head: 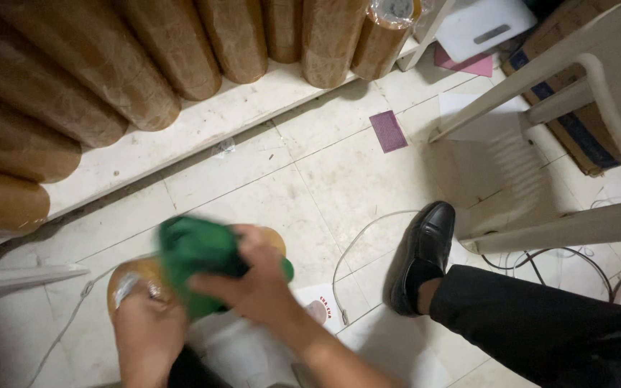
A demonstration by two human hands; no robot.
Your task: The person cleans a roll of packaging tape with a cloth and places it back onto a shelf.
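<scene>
Right hand grips green cloth; left hand clasps brown roll | tiled floor

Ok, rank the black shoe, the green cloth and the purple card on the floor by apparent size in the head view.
1. Green cloth and black shoe: look alike; the blurred cloth is nearer the camera, so unranked.
2. Purple card: clearly smallest.

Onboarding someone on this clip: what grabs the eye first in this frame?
First, the bright green cloth low in the middle, gripped by the right hand and blurred, over a brown-wrapped roll that the left hand steadies. Next, the row of big brown-wrapped rolls on the white shelf across the top left. Then the black shoe and trouser leg on the tiled floor at right, beside a white plastic chair.
</scene>
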